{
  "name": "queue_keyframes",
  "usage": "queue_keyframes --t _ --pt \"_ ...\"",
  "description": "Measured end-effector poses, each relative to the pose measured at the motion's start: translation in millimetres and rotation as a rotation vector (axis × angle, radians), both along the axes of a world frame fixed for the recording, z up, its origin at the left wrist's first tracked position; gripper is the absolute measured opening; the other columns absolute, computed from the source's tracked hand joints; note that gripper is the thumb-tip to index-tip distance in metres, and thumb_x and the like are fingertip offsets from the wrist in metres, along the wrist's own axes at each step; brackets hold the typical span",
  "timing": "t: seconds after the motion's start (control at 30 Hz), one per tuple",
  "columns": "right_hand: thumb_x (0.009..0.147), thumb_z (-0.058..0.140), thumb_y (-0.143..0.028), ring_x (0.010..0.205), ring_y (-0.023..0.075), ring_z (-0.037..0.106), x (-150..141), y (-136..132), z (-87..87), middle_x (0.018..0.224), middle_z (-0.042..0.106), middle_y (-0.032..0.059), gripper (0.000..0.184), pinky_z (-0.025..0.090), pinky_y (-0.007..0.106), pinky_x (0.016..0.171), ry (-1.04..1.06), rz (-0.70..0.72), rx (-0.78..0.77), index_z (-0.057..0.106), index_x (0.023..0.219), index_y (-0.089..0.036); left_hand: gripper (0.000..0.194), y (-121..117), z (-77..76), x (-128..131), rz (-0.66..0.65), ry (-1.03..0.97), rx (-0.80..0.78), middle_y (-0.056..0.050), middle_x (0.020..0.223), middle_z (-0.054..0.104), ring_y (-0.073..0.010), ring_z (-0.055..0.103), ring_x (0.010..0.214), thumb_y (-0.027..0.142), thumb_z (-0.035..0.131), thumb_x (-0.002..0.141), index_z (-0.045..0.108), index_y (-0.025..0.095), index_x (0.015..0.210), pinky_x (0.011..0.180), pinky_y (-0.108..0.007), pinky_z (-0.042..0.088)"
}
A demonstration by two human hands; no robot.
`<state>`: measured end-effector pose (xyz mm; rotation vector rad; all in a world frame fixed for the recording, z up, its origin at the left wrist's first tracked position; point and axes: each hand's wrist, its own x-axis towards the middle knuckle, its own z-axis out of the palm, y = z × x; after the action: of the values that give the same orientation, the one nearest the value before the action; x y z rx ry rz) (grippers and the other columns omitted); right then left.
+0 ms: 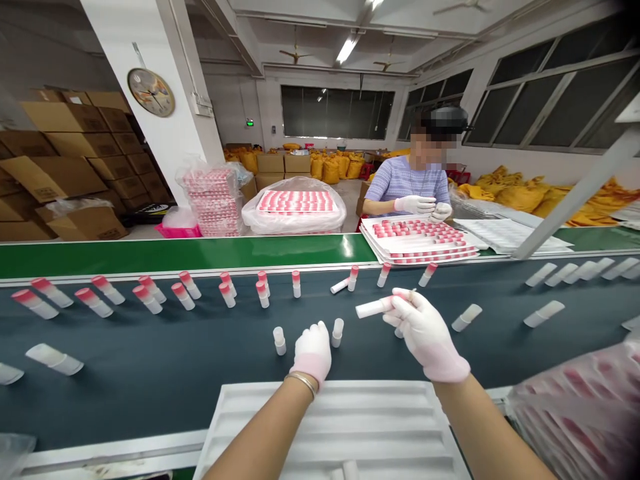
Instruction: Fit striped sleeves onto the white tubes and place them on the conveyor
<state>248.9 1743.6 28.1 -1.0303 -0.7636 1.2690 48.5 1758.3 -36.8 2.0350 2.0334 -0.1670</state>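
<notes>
My right hand (pixel 425 330), in a white and pink glove, pinches a white tube (pixel 371 308) at its pinkish end and holds it nearly level above the dark surface. Closed and knuckles up, my left hand (pixel 313 350) wears a similar glove; whatever its fingers hold, if anything, is hidden. Close by on its left stands a small white tube with a translucent top (pixel 279 341), and another such tube (pixel 338 333) stands on its right. Beneath my forearms lies a white ridged tray (pixel 385 427) with white tubes (pixel 345 470) at its near edge.
Several red-capped tubes (pixel 296 284) stand along the far side of the dark belt (pixel 165 373). Across the green strip (pixel 300 250), a person in white gloves (pixel 417 204) works behind stacked trays (pixel 383 252). A slanted metal post (pixel 575 193) stands right. Plastic-wrapped trays (pixel 580 407) sit lower right.
</notes>
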Motion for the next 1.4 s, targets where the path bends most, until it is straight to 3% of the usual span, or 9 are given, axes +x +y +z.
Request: queue_keyframes --t 0.17,0.33,0.43,0.57,0.73,1.0,1.17,1.27,1.4 --pt "0.063 0.086 -0.045 0.073 0.0122 0.061 9.1 -4.6 -5.0 0.081 0.065 0.0010 0.060 0.054 0.021 0.061 0.015 -0.059 0.014 0.053 0.104 -0.016 0.044 2.8 -2.3 -2.4 0.068 -0.040 -0.050 -0.013 0.119 0.063 -0.0262 0.062 0.108 0.017 0.057 0.092 0.049 0.013 0.134 0.092 -0.046 0.051" --pt "0.066 0.084 -0.045 0.082 0.0152 0.063 11.4 -20.1 -4.4 0.086 0.067 0.0032 0.060 0.056 0.024 0.067 -0.007 -0.090 0.009 0.053 0.108 -0.016 0.064 -39.8 28.3 -17.7 0.115 -0.167 -0.007 -0.019 0.118 0.062 -0.0314 0.061 0.110 0.007 0.053 0.084 0.035 0.009 0.146 0.091 -0.045 0.049" --pt "0.073 0.080 -0.043 0.082 0.0155 0.064 3.2 -40.8 -1.6 0.091 0.067 0.0044 0.052 0.055 0.024 0.068 -0.022 -0.052 -0.001 0.054 0.111 -0.017 0.055 -86.6 52.6 -38.1 0.141 -0.615 0.165 -0.009 0.115 0.062 -0.0205 0.061 0.106 0.015 0.046 0.088 0.040 0.022 0.142 0.093 -0.036 0.049" --pt "0.079 0.076 -0.039 0.075 0.0128 0.062 -22.7 -76.0 3.1 0.093 0.066 0.0029 0.042 0.053 0.024 0.067 0.035 0.095 -0.050 0.055 0.110 -0.020 0.027 -140.6 75.6 -56.1 0.304 -1.353 0.349 -0.003 0.094 0.063 -0.0171 0.061 0.092 0.025 0.057 0.086 0.058 0.021 0.113 0.087 -0.033 0.051" --pt "0.080 0.075 -0.037 0.073 0.0120 0.062 -55.0 -110.3 20.7 0.092 0.065 0.0014 0.037 0.053 0.025 0.068 0.159 0.203 -0.025 0.056 0.109 -0.023 0.026 -176.8 90.3 -55.8 0.230 -1.713 0.425 0.007 0.074 0.055 -0.0100 0.060 0.074 0.024 0.056 0.090 0.049 0.028 0.114 0.096 -0.038 0.049" --pt "0.075 0.079 -0.036 0.071 0.0109 0.064 -61.9 -125.8 51.5 0.093 0.066 0.0011 0.040 0.054 0.023 0.068 0.187 0.253 0.008 0.057 0.106 -0.023 0.061 -207.7 105.2 -50.7 0.287 -1.127 0.444 -0.006 0.110 0.061 -0.0212 0.063 0.107 0.030 0.058 0.090 0.025 0.030 0.142 0.089 -0.040 0.055" --pt "0.075 0.079 -0.035 0.073 0.0131 0.065 -56.7 -133.2 56.6 0.094 0.066 0.0028 0.041 0.055 0.026 0.071 0.073 0.279 0.021 0.056 0.106 -0.021 0.048 -211.3 122.4 -53.7 0.075 -0.767 0.600 -0.003 0.110 0.070 -0.0220 0.065 0.106 0.031 0.061 0.090 0.041 0.030 0.133 0.093 -0.040 0.051" --pt "0.073 0.080 -0.035 0.071 0.0126 0.065 -52.5 -136.7 57.7 0.094 0.066 0.0023 0.042 0.055 0.026 0.070 0.023 0.278 0.016 0.056 0.104 -0.021 0.028 -211.4 129.5 -55.0 -0.075 -0.731 0.647 0.001 0.105 0.072 -0.0184 0.067 0.099 0.025 0.060 0.091 0.053 0.031 0.117 0.088 -0.033 0.051" --pt "0.073 0.079 -0.034 0.070 0.0121 0.065 -50.3 -139.7 60.8 0.094 0.067 0.0022 0.040 0.056 0.026 0.070 -0.002 0.268 0.025 0.056 0.103 -0.021 0.029 -211.7 134.4 -54.9 -0.169 -0.715 0.680 -0.001 0.110 0.070 -0.0182 0.065 0.103 0.021 0.058 0.092 0.052 0.030 0.119 0.089 -0.032 0.050"
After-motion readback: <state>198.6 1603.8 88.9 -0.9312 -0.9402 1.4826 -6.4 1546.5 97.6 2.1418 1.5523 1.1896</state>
